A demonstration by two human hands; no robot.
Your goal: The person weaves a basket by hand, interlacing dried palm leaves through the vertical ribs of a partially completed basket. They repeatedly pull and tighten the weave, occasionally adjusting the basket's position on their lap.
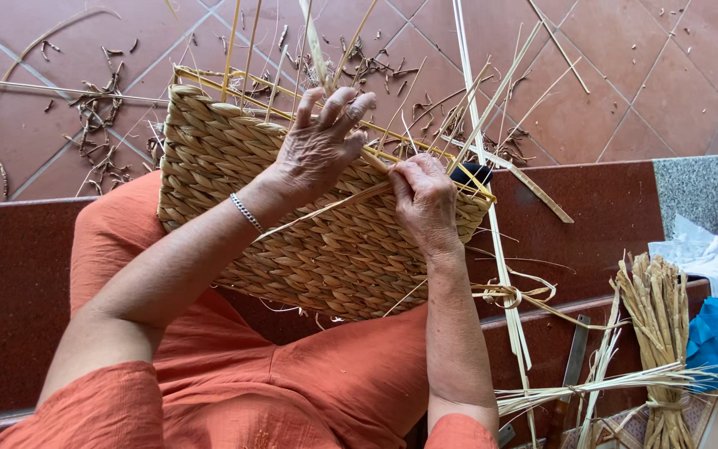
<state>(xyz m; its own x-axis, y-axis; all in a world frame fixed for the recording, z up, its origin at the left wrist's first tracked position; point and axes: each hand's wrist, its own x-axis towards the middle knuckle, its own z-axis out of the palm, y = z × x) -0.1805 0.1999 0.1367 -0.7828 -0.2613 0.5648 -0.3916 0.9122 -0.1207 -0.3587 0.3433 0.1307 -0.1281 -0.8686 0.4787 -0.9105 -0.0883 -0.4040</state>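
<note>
Weaving at the basket's top edge

Your left hand presses spread fingers on the woven basket; your right hand pinches a strip slanting leftward.

My left hand lies spread on the top edge of the woven mat, fingers up among the upright strips. My right hand is closed on a flat strip that slants across the weave, near the mat's upper right corner. The mat rests tilted on my lap, over the orange cloth. A tied bundle of straw stands by the step's right end, with a blue cloth just beside it. Dry scraps litter the tile floor.
</note>
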